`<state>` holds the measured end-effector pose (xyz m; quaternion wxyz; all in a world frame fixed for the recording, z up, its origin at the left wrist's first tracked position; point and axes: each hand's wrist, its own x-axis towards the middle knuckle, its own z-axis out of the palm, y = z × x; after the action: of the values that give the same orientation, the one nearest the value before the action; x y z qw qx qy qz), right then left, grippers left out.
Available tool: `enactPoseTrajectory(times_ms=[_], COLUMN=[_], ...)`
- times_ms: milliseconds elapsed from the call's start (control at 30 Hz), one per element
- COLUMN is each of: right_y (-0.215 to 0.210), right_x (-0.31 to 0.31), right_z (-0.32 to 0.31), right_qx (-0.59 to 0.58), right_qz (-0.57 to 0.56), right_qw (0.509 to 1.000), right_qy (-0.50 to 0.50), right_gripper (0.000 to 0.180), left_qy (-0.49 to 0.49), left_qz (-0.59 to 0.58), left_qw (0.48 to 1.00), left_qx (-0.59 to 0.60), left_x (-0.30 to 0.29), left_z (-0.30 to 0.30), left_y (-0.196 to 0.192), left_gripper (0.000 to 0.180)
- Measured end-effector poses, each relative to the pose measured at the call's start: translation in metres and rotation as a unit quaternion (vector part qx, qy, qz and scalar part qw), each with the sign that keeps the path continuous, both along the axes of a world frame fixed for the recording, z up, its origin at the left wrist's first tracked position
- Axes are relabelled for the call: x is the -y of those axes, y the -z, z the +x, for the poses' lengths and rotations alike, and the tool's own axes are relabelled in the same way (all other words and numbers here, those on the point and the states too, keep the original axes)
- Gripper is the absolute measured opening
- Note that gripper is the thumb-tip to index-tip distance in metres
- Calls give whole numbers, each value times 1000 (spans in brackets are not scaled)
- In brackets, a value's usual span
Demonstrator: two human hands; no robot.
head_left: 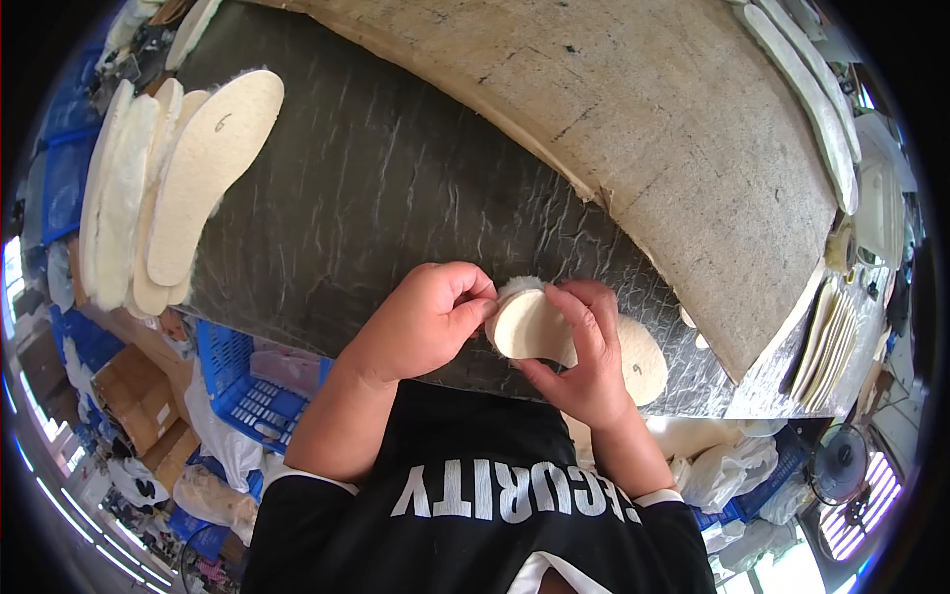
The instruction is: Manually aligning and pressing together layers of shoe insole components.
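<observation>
Near the table's front edge, both my hands are at a cream felt insole (526, 329) with white fluff (521, 285) showing along its far edge. My right hand (590, 351) is closed around its right part, thumb on the near side and fingers over the top. The thumb and fingertips of my left hand (435, 309) pinch at its left rim. Beside my right hand lies another cream insole (643, 368) with a handwritten mark. My right hand covers the space between the two pieces, so I cannot tell whether they touch.
A pile of fleecy insoles (213, 178) rests at the table's left end. A large stiff brown sheet (633, 129) covers the far right of the dark table (366, 188). More insoles (829, 342) stand in a row at right. A blue crate (262, 391) is below the left front edge.
</observation>
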<state>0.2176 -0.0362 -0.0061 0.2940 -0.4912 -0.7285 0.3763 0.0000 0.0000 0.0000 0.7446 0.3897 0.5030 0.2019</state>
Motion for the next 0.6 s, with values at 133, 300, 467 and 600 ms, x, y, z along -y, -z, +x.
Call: enactPoseTrajectory(times_ms=[133,300,467,600], right_y=[2,1,-3,-1], right_x=[-1,-6,-23,-14], right_z=[-2,1,8,22], right_qx=[-12,-43,-79,-274], right_qz=[3,-6,25,-114], right_qw=[1000,999,991,946], right_qy=[11,14,-104,-135], right_gripper=[75,57,33,27], left_qy=[26,36,51,29], left_qz=[79,175,234,309], left_qw=[994,975,949,903], left_qx=[-75,-133,-203,-297], left_x=[-5,-7,-6,-2], left_z=[6,11,13,12], left_y=[-7,-18,-7,13], left_gripper=[6,7,5,4])
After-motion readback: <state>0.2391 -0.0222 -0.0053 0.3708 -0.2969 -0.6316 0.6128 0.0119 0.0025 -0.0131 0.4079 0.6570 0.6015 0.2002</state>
